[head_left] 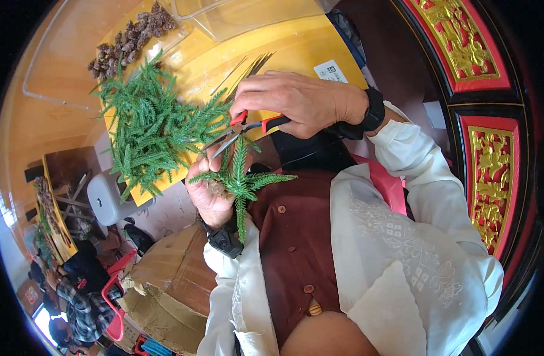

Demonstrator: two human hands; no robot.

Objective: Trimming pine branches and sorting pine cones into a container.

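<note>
I see the left hand just off the lower right side of the heap of green branches, clamped on a sprig with its thumb and fingers. The sprig sits right of the heap's lower part. Its brownish base lies in the palm, and its needled arms fan out like a star. The longest axis I can make out runs nearly up and down, from a tip close under the pliers to one hanging past the wrist; another arm points right, away from the heap, tilted slightly upward.

The right hand, to the right of the heap's upper part, is wrapped round the red and black handles. The pliers slant, their nose pointing down and left toward the left fingertips and the heap's lower edge, with the metal jaws parted. I cannot tell whether the jaws touch the stem.

The heap lies on the yellow table. Beyond it I see brown pine cones, and to its upper right thin dark sticks, partly behind the right hand. A clear plastic box is farther past the heap; a cardboard box stands below it.
</note>
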